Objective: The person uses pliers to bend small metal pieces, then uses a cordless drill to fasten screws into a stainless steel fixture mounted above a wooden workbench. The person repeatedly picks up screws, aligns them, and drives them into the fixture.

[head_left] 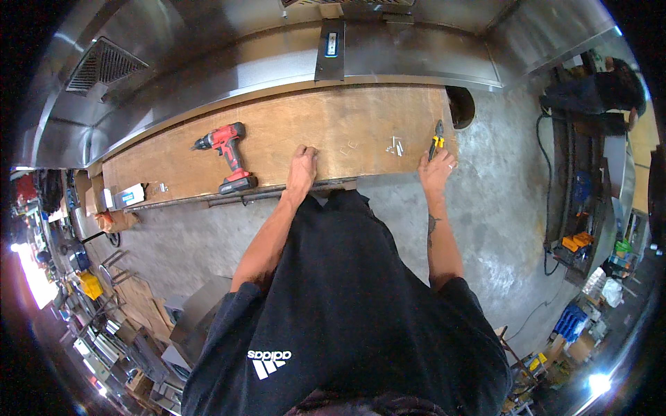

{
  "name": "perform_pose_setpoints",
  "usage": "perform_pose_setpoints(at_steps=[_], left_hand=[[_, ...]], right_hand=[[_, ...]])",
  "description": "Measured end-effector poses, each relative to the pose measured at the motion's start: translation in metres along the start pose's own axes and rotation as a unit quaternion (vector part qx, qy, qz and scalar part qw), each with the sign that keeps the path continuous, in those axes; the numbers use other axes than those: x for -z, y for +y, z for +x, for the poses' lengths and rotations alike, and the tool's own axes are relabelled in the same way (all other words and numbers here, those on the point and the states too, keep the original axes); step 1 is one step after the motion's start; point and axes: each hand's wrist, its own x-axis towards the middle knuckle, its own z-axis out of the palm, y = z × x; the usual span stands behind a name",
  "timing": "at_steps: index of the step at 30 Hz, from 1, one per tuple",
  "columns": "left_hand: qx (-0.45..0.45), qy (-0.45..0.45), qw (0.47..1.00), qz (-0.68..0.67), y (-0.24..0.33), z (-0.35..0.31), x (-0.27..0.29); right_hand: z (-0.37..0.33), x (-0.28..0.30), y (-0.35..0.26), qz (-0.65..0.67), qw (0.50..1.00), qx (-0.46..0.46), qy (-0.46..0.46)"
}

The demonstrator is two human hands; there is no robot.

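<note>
My left hand [303, 168] rests at the near edge of a long wooden board [270, 139], its fingers curled in. Whatever those fingers may hold is too small or hidden to make out. At the board's right end, my right hand [437, 170] has its fingers closed on the handles of pliers [438, 139] with yellow and black grips, jaws pointing away from me. Several small metal fasteners [396, 146] lie just left of the pliers. A few thin pale bits [348, 148] are scattered between my hands. Left of my left hand lies a red and black cordless drill [230, 156].
A stainless steel panel [277, 66] rises along the board's far side. The board's left end carries a small white and blue box [128, 197]. A round dark opening [460, 108] is beyond the right end. Another person [600, 90] is at the far right, near a dark cable [544, 159].
</note>
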Motion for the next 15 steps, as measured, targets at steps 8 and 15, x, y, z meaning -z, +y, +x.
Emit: perform_pose_setpoints(at_steps=[8, 15], left_hand=[[-0.016, -0.033, 0.999, -0.008, 0.043, 0.009, -0.035], [0.106, 0.031, 0.990, -0.083, 0.036, -0.011, -0.001]], right_hand=[[0.001, 0.005, 0.003, 0.019, 1.000, -0.001, -0.016], [0.004, 0.009, -0.006, 0.004, 1.000, -0.013, 0.026]])
